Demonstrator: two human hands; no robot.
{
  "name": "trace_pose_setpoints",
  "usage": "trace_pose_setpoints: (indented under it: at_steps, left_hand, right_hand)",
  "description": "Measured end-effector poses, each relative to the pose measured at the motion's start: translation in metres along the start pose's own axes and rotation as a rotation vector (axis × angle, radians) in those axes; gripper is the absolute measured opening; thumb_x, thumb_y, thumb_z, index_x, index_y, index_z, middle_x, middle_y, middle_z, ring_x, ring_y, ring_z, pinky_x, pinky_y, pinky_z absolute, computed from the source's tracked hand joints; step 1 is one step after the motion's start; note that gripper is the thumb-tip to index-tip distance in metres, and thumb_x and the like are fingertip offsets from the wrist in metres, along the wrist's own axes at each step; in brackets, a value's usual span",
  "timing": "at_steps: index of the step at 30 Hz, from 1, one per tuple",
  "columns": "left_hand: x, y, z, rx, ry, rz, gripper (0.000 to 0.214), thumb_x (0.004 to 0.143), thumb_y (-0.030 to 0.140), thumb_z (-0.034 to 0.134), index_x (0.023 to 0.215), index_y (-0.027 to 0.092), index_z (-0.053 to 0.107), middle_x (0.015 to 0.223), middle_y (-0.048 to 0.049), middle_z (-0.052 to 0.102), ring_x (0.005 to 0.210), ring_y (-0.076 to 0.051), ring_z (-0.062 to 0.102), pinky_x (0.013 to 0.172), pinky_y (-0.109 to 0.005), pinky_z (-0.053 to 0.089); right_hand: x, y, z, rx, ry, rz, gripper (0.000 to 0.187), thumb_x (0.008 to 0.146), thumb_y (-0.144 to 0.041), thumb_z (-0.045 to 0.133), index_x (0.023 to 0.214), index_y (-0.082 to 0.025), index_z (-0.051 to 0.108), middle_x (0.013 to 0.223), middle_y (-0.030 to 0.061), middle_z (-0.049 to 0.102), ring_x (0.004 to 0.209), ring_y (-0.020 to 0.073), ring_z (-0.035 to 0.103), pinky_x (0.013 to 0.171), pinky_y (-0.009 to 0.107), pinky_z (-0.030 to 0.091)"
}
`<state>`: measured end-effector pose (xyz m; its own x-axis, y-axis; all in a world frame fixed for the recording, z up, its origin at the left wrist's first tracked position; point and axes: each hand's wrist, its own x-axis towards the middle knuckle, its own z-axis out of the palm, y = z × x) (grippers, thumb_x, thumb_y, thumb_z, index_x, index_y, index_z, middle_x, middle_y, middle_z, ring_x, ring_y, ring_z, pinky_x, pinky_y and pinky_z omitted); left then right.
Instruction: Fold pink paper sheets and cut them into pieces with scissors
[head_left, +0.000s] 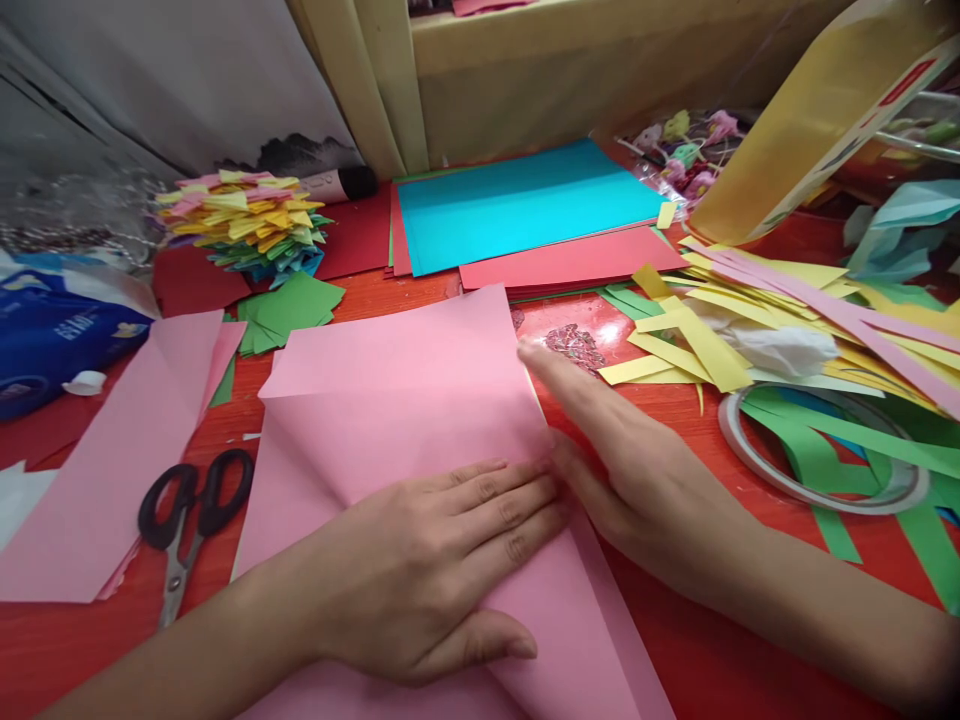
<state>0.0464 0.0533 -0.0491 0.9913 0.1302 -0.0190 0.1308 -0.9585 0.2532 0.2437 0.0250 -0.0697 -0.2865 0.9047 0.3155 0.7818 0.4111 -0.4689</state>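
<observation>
A large pink sheet of paper lies in front of me, its far part folded over and bulging along the crease at the left. My left hand rests flat on it, fingers stretched to the right edge, thumb apart. At that right edge stands my right hand on its side, index finger stretched along the paper's border and thumb by the left fingertips. Its other fingers are hidden. Under the fold, a thin pale edge of another sheet shows. Black-handled scissors lie to the left, beside several pink paper strips.
Behind are blue paper, red paper, green squares and a stack of folded colored pieces. Rightward lie yellow strips, a tape roll and a tall yellow bottle. A blue packet sits left.
</observation>
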Motion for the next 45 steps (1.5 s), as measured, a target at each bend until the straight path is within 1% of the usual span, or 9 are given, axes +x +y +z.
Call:
trace_pose_setpoints:
  at_steps: [4, 13, 21, 26, 29, 32, 35, 40, 45]
  left_hand:
    - [0.000, 0.000, 0.000, -0.001, -0.026, -0.008, 0.062, 0.088, 0.044, 0.032, 0.136, 0.005, 0.026, 0.142, -0.0111, 0.028, 0.134, -0.020, 0.016, 0.112, -0.032, 0.017]
    - [0.003, 0.021, 0.001, 0.022, -0.027, -0.057, 0.056, 0.090, 0.039, 0.028, 0.138, 0.010, 0.022, 0.144, -0.0053, 0.023, 0.134, -0.017, 0.016, 0.111, -0.030, 0.017]
    - [0.013, 0.066, 0.030, 0.309, 0.106, 0.160, 0.043, 0.092, 0.023, 0.027, 0.134, 0.019, 0.032, 0.143, 0.0025, 0.030, 0.129, -0.010, 0.029, 0.104, -0.020, 0.027]
    - [0.014, 0.077, 0.035, 0.229, 0.154, 0.178, 0.042, 0.092, 0.026, 0.024, 0.133, 0.019, 0.034, 0.143, 0.0024, 0.028, 0.130, -0.010, 0.028, 0.105, -0.021, 0.025]
    - [0.007, 0.076, 0.021, 0.084, 0.032, 0.071, 0.047, 0.092, 0.034, 0.023, 0.134, 0.016, 0.033, 0.143, -0.0004, 0.028, 0.131, -0.010, 0.026, 0.107, -0.022, 0.023]
    - [-0.008, 0.069, 0.010, 0.008, -0.073, -0.148, 0.054, 0.091, 0.040, 0.024, 0.139, 0.016, 0.021, 0.144, -0.0025, 0.023, 0.132, -0.013, 0.023, 0.109, -0.027, 0.021]
    - [-0.028, 0.054, 0.010, 0.041, -0.061, -0.361, 0.056, 0.090, 0.037, 0.028, 0.140, 0.020, 0.011, 0.146, -0.0033, 0.014, 0.134, -0.016, 0.018, 0.110, -0.033, 0.019]
    - [-0.054, 0.020, 0.015, 0.151, 0.015, -0.668, 0.057, 0.090, 0.038, 0.025, 0.141, 0.017, 0.009, 0.147, -0.0032, 0.011, 0.134, -0.017, 0.015, 0.110, -0.035, 0.019]
    - [-0.062, 0.000, 0.017, 0.241, 0.104, -0.854, 0.058, 0.090, 0.039, 0.019, 0.140, 0.009, 0.014, 0.147, -0.0065, 0.014, 0.134, -0.017, 0.016, 0.111, -0.036, 0.019]
  right_hand:
    - [-0.001, 0.005, 0.005, -0.089, -0.132, -0.140, 0.045, 0.087, -0.014, 0.030, 0.131, -0.012, 0.038, 0.136, 0.0070, 0.040, 0.129, 0.0164, 0.030, 0.107, 0.039, 0.028]
    - [0.006, 0.004, 0.000, -0.117, -0.206, -0.105, 0.041, 0.093, -0.024, 0.023, 0.127, -0.014, 0.045, 0.134, 0.0040, 0.043, 0.128, 0.0158, 0.032, 0.108, 0.043, 0.021]
    - [0.005, 0.004, 0.000, -0.081, -0.204, -0.066, 0.041, 0.094, -0.027, 0.022, 0.128, -0.018, 0.044, 0.135, 0.0035, 0.042, 0.128, 0.0169, 0.032, 0.108, 0.045, 0.018]
    - [0.004, 0.006, 0.001, -0.087, -0.205, -0.099, 0.041, 0.093, -0.027, 0.024, 0.128, -0.017, 0.043, 0.135, 0.0051, 0.042, 0.128, 0.0177, 0.032, 0.107, 0.048, 0.016]
    - [0.002, 0.007, 0.002, -0.104, -0.189, -0.125, 0.040, 0.093, -0.027, 0.026, 0.128, -0.018, 0.042, 0.135, 0.0060, 0.042, 0.127, 0.0180, 0.034, 0.107, 0.052, 0.009]
    - [0.001, 0.006, 0.002, -0.116, -0.177, -0.134, 0.040, 0.092, -0.026, 0.028, 0.128, -0.017, 0.042, 0.135, 0.0074, 0.042, 0.126, 0.0186, 0.035, 0.106, 0.053, 0.007]
    - [0.000, 0.005, 0.001, -0.120, -0.180, -0.138, 0.040, 0.092, -0.027, 0.030, 0.128, -0.018, 0.042, 0.135, 0.0078, 0.042, 0.126, 0.0187, 0.036, 0.106, 0.053, 0.007]
    - [-0.001, 0.005, 0.002, -0.162, -0.175, -0.134, 0.042, 0.092, -0.029, 0.027, 0.131, -0.018, 0.039, 0.136, 0.0074, 0.040, 0.127, 0.0184, 0.034, 0.107, 0.053, 0.003]
    - [-0.005, 0.001, 0.002, -0.264, -0.173, -0.158, 0.043, 0.094, -0.028, 0.021, 0.131, -0.014, 0.038, 0.136, 0.0084, 0.040, 0.128, 0.0186, 0.032, 0.107, 0.052, -0.001]
